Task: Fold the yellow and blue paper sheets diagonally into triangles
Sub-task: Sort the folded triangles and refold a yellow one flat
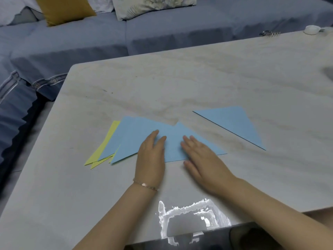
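Observation:
A blue paper sheet [175, 141] lies folded into a triangle in the middle of the marble table [198, 83]. My left hand [151, 159] and my right hand [203, 159] press flat on it with straight fingers. To its left lies another blue sheet [129, 134], on top of yellow sheets [106, 143] whose edges stick out at the left. A separate blue triangle [236, 123] lies flat further right, apart from both hands.
A grey-blue sofa [162, 33] with a mustard cushion [63, 9] and a patterned cushion [147, 6] runs behind the table. A metal hair clip [269, 33] and a small white lid [311, 29] sit at the table's far right edge.

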Demonstrator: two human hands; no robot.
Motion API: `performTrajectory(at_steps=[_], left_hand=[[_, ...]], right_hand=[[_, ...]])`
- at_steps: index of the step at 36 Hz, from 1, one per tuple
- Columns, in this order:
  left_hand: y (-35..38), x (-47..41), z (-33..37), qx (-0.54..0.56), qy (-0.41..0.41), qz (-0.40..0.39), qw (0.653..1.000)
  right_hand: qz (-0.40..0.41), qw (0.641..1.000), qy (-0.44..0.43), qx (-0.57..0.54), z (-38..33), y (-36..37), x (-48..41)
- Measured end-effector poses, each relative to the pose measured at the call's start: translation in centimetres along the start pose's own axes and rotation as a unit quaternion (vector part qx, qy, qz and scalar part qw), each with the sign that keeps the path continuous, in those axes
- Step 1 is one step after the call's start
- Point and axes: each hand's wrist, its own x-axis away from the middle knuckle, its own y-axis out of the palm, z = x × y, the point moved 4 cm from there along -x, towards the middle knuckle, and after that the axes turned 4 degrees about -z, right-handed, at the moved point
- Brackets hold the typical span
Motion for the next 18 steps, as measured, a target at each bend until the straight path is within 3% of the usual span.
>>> performTrajectory(at_steps=[3,6,12,18], left_hand=[[1.4,1.7,2.2,0.000,0.078,-0.097,0.992],[3.0,3.9,2.3,-0.021,0.074,-0.196,0.978],[3.2,4.8,1.9,-0.076,0.052,-0.201,0.975],[3.1,5.1,-0.1,-0.152,0.033,-0.192,0.969]], right_hand=[[-0.049,0.998,-0.021,0.018,-0.7,1.7,0.1],[-0.084,0.995,-0.054,0.029,-1.3,3.0,0.5],[-0.081,0.991,-0.075,0.078,-1.4,3.1,0.7],[-0.084,0.991,-0.038,0.095,-0.4,2.5,1.5]])
